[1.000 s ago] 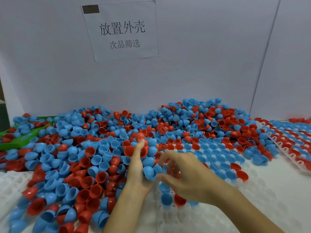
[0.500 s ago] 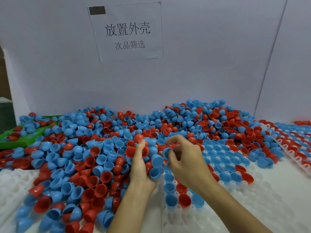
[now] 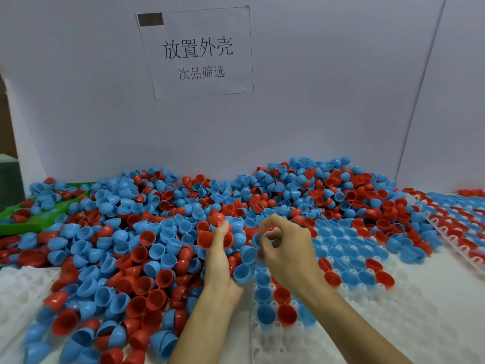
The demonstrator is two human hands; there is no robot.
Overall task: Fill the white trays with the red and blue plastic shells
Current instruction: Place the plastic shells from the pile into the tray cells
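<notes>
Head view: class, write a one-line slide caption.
Left hand gathers loose shells while right hand pinches one above a white tray.

Heap of shells: spread across the table from the left edge to right of centre, banked against the back wall. Sheet of paper: on that wall, above the heap. Near tray: in front of the heap, right of centre (back rows hold shells, front rows do not). Second tray: far right, shells in it. Third tray: near left, partly under the heap. Bin: far left, behind, shells in it.
</notes>
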